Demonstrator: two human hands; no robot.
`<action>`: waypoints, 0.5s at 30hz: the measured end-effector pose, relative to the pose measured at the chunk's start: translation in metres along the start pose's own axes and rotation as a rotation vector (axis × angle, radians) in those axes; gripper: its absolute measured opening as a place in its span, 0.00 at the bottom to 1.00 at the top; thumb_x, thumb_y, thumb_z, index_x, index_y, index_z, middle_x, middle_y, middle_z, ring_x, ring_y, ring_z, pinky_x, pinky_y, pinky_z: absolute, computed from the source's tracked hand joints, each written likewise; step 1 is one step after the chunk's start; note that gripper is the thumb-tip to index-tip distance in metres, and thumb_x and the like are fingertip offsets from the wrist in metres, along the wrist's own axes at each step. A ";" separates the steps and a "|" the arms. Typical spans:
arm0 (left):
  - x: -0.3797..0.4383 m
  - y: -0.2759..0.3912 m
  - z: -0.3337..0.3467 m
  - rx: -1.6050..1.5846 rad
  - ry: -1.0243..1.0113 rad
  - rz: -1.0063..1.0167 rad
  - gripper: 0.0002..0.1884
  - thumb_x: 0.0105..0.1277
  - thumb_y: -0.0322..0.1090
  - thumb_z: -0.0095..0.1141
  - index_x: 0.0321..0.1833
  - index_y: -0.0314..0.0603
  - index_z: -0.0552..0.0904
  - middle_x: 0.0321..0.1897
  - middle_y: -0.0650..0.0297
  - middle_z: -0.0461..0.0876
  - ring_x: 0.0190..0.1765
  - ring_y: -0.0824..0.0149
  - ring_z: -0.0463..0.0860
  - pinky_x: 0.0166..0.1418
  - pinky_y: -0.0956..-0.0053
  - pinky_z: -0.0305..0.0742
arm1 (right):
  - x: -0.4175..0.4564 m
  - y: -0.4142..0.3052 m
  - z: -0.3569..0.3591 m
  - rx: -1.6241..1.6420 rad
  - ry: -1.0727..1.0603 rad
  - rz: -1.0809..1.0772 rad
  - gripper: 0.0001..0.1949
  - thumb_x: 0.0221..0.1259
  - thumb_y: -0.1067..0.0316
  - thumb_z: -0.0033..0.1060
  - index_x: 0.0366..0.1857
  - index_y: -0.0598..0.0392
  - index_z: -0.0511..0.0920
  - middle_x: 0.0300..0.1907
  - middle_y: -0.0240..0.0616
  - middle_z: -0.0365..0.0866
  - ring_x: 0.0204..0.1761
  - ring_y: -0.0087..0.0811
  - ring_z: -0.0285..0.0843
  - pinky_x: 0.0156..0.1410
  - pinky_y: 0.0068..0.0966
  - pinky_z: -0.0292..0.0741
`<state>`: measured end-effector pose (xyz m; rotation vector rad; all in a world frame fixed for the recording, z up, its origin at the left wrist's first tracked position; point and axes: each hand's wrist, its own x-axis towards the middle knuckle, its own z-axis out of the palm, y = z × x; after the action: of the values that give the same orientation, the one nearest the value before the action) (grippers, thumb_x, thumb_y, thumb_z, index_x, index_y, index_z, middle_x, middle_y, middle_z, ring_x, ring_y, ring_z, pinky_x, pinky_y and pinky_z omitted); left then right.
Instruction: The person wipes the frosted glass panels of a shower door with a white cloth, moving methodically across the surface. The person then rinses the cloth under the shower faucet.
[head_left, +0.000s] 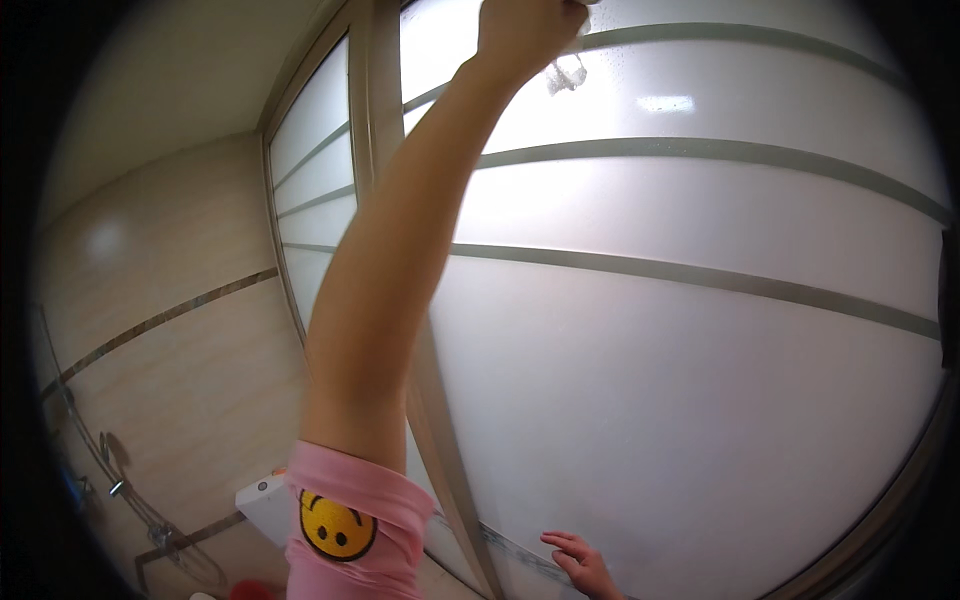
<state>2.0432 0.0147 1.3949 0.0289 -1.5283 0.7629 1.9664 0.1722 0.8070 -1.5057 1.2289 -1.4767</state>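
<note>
Raised to the top edge of the view, my left hand (529, 34) is partly cut off, its fingers curled around a crumpled white cloth or wipe (566, 75) against a frosted glass panel (637, 360). Water drops show on the glass near it. The left arm crosses the picture in a pink sleeve (360, 525) with a yellow smiley patch. Low in the view, my right hand (585, 566) has its fingers apart, with nothing visible in them, in front of the lower glass; whether it touches the glass cannot be told.
A metal frame post (450, 465) divides the glass panels. On the left are a tiled wall (187, 405), a shower fitting with a hose (116, 487) and a white box-like unit (262, 502). A red object (251, 590) shows at the bottom edge.
</note>
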 end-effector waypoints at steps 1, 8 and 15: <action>-0.002 -0.014 -0.003 -0.010 0.019 -0.004 0.07 0.62 0.24 0.56 0.41 0.31 0.85 0.44 0.52 0.84 0.42 0.54 0.85 0.48 0.66 0.80 | -0.001 0.001 0.001 -0.013 -0.006 -0.021 0.18 0.64 0.71 0.55 0.57 0.50 0.82 0.61 0.39 0.78 0.64 0.35 0.73 0.67 0.30 0.70; 0.000 0.014 0.017 -0.039 0.101 0.023 0.07 0.65 0.26 0.55 0.40 0.37 0.86 0.45 0.56 0.84 0.46 0.54 0.84 0.51 0.65 0.78 | -0.002 0.001 -0.006 -0.053 -0.021 -0.022 0.17 0.66 0.68 0.55 0.57 0.50 0.81 0.61 0.38 0.78 0.65 0.36 0.72 0.70 0.31 0.67; -0.008 -0.107 0.025 0.317 0.309 -0.132 0.09 0.60 0.29 0.55 0.40 0.45 0.87 0.42 0.58 0.84 0.45 0.53 0.83 0.46 0.61 0.80 | -0.015 0.017 -0.027 -0.104 -0.062 0.019 0.19 0.72 0.59 0.53 0.62 0.54 0.76 0.66 0.45 0.72 0.72 0.42 0.63 0.75 0.37 0.58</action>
<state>2.0719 -0.0836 1.4366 0.2353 -1.0923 0.8545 1.9384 0.1844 0.7893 -1.5913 1.2967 -1.3622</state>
